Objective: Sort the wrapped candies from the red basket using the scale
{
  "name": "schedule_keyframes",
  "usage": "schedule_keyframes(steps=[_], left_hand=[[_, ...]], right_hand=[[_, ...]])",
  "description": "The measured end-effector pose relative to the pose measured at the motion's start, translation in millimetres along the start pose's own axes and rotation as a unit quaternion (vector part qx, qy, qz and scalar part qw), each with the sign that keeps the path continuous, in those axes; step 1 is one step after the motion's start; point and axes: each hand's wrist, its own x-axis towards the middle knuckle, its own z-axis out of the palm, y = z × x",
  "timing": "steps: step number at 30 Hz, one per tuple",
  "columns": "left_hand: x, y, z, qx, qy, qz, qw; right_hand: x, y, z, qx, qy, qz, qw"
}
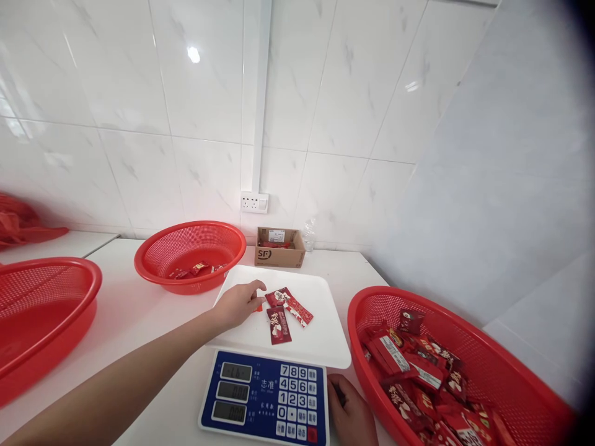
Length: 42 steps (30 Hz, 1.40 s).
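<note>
Dark-red sachet [279,326] on scale tray [323,322]: long axis roughly front-to-back, near end skewed right. Our left hand [235,305]: fingers part-open, can't tell hold; right hand [354,416]: fingers curled, hold hidden.

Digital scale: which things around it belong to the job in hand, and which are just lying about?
Likely in use:
digital scale
red packets on its pan
left hand
right hand
right red basket
back red basket

Perhaps just lying about:
SF cardboard box
clear plastic
red bundle

Bright w/ glare spots [193,54] on tiled wall [204,93], dark blurry R corners, wide-angle stretch nr edges.
</note>
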Motion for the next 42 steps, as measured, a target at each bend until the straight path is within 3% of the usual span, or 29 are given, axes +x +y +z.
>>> schedule_keyframes(steps=[19, 25, 32, 42], left_hand=[[1, -1, 4.0, 0.096, 0.004, 0.035, 0.995], [2, 7, 3.7, 0.092, 0.006, 0.038, 0.995], [5, 18, 5.6, 0.104, 0.006, 0.086, 0.991], [10, 42, 26.0, 0.1, -0.146, 0.192, 0.965]], right_hand=[[1, -2, 1, 0.015, 0.012, -0.003, 1.0], [0, -3, 1, 0.012, 0.008, -0.002, 1.0], [-1, -7, -1, 0.016, 0.013, -0.006, 1.0], [0, -2, 1, 0.013, 0.006, 0.003, 1.0]])
